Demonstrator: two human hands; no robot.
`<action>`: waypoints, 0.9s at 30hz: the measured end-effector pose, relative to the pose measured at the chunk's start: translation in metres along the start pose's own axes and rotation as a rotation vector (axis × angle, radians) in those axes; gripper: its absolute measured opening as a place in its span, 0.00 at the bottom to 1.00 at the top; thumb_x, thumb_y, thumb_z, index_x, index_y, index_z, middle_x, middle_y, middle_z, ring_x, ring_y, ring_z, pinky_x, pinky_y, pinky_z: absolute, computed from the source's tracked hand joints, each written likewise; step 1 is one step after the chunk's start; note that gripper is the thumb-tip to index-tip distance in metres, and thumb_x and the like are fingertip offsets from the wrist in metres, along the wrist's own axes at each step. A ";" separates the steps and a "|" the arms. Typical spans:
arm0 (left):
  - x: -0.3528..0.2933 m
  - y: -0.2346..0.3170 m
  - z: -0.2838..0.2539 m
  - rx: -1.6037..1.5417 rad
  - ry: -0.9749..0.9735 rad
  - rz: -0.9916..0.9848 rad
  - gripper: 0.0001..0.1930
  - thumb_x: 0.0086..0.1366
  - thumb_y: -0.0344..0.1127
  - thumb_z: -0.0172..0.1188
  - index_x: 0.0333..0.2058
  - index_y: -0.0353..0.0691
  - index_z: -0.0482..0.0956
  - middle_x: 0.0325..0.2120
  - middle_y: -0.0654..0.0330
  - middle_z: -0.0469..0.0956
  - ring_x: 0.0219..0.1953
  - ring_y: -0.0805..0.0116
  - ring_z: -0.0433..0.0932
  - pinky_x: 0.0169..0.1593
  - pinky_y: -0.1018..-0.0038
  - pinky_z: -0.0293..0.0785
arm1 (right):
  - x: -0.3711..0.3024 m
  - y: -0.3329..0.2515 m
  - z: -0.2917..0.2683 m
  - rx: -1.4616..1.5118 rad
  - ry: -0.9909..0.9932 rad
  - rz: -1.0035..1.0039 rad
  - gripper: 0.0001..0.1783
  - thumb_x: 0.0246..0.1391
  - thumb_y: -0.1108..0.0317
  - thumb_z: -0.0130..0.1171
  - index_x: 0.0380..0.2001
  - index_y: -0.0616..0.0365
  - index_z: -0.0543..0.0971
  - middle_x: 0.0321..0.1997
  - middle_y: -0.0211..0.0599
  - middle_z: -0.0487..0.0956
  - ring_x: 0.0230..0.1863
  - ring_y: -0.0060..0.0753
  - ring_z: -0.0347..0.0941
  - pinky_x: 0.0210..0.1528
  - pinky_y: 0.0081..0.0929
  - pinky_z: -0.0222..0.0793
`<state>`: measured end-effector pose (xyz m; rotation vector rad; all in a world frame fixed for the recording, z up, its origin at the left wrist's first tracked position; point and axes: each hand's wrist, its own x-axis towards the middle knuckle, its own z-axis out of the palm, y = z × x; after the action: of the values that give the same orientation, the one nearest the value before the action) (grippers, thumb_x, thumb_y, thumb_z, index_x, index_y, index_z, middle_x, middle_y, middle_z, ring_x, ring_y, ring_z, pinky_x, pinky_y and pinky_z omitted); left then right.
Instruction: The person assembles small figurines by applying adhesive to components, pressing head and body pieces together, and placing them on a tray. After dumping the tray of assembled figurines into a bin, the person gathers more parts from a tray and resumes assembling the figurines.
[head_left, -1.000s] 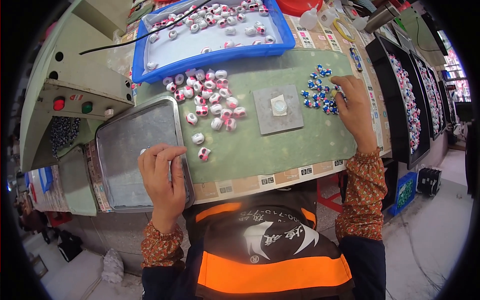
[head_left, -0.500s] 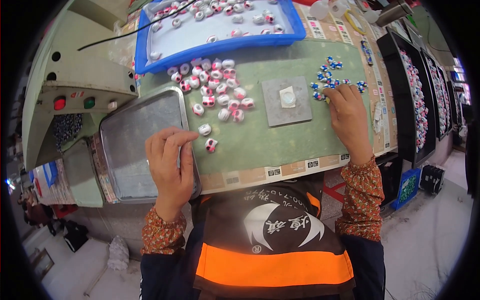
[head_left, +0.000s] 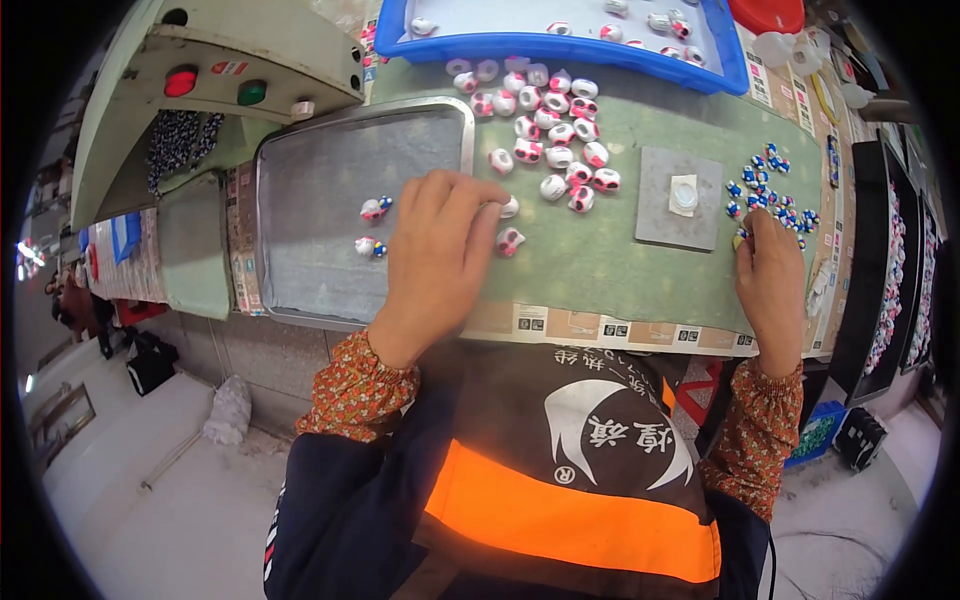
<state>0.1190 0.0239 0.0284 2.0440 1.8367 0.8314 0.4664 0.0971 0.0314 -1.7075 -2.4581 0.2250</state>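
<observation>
My left hand (head_left: pixel 440 255) reaches across the right rim of a grey metal tray (head_left: pixel 330 280). Its bent index finger and thumb close on a small white toy-like piece (head_left: pixel 510 207), partly hidden by the fingers. Just below lies a pink-and-white piece (head_left: pixel 510 240), and several more form a loose cluster (head_left: pixel 560 135) beyond. Two white pieces with blue parts (head_left: pixel 370 246) rest in the tray. At the right, my right hand (head_left: pixel 772 285) has its fingertips pinched at a small blue-and-white piece (head_left: pixel 742 231), beside a scattered group of them (head_left: pixel 760 185).
Between the hands a square grey plate (head_left: pixel 650 215) bears a pale round disc. A blue bin (head_left: pixel 560 50) of white-and-pink pieces stands at the back. A machine housing (head_left: pixel 250 60) with red and green buttons is at left, black trays (head_left: pixel 870 280) of pieces at right.
The view has shifted, so the table sits farther right and higher. My left hand has moved onto the nearby white piece, uncovering two pieces in the tray. My right hand stays at the blue pieces.
</observation>
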 end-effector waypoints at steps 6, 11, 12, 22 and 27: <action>-0.009 0.004 -0.005 0.089 -0.068 0.013 0.03 0.64 0.32 0.61 0.36 0.41 0.79 0.33 0.58 0.73 0.38 0.56 0.70 0.42 0.61 0.66 | -0.009 -0.019 -0.002 0.119 -0.021 0.137 0.10 0.52 0.80 0.54 0.39 0.64 0.72 0.33 0.50 0.74 0.37 0.55 0.70 0.41 0.46 0.66; -0.023 0.012 0.002 0.292 -0.114 0.013 0.10 0.60 0.40 0.66 0.37 0.46 0.77 0.33 0.60 0.71 0.38 0.57 0.70 0.39 0.61 0.64 | -0.023 -0.032 0.012 0.311 0.141 0.108 0.13 0.50 0.81 0.55 0.41 0.63 0.74 0.31 0.46 0.72 0.36 0.52 0.69 0.40 0.42 0.66; -0.025 0.012 0.005 0.291 -0.114 0.010 0.10 0.60 0.40 0.66 0.37 0.46 0.77 0.33 0.60 0.71 0.38 0.57 0.70 0.39 0.61 0.64 | -0.025 -0.033 0.012 0.199 0.165 0.039 0.13 0.50 0.80 0.55 0.41 0.62 0.74 0.32 0.46 0.71 0.36 0.52 0.69 0.40 0.43 0.66; -0.026 0.016 0.023 0.194 -0.125 0.118 0.12 0.61 0.36 0.65 0.42 0.44 0.77 0.39 0.60 0.75 0.41 0.57 0.72 0.42 0.62 0.65 | -0.034 -0.038 0.012 0.092 0.096 0.001 0.16 0.48 0.81 0.55 0.43 0.60 0.74 0.35 0.46 0.71 0.40 0.52 0.69 0.41 0.45 0.65; -0.028 0.015 0.023 0.168 -0.207 0.170 0.11 0.62 0.33 0.64 0.43 0.43 0.76 0.41 0.58 0.75 0.41 0.57 0.72 0.44 0.62 0.67 | -0.034 -0.036 0.005 0.116 0.044 -0.006 0.15 0.50 0.81 0.56 0.43 0.60 0.73 0.36 0.46 0.71 0.41 0.53 0.69 0.42 0.46 0.66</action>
<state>0.1439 -0.0019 0.0121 2.3185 1.6890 0.4951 0.4446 0.0525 0.0324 -1.6402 -2.3688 0.3194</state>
